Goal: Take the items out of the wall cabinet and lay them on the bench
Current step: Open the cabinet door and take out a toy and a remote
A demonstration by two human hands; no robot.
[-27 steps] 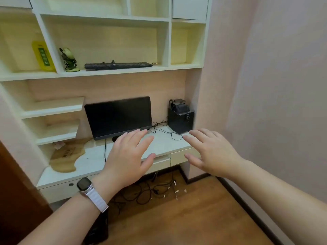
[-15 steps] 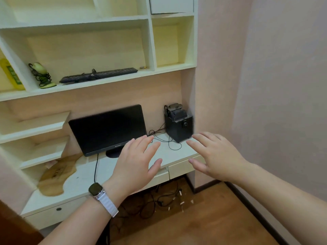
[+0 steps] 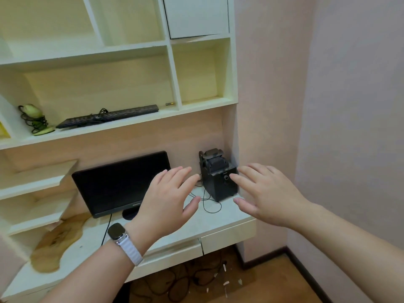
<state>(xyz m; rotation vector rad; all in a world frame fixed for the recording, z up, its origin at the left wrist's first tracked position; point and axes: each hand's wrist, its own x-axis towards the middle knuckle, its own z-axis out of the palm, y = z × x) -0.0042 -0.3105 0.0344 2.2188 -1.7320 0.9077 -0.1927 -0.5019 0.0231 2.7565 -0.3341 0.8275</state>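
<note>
Left hand (image 3: 166, 200): flat, fingers straight and spread, holding nothing; smartwatch (image 3: 117, 232) on ribbed white band at wrist. Right hand (image 3: 269, 197): likewise spread, empty, palm down. Both hover over right end of bench (image 3: 218, 219), smooth white top. On bench: irregular wooden slab (image 3: 54, 243) at left end; flat black monitor (image 3: 122, 184) mid-rear; boxy matte-black speaker (image 3: 218, 178) in right rear corner. Wall cabinet (image 3: 175, 84), pale laminate: slim black keyboard (image 3: 109, 115) along lower shelf; green cable-wrapped gadget (image 3: 35, 119) near shelf's left end.
</note>
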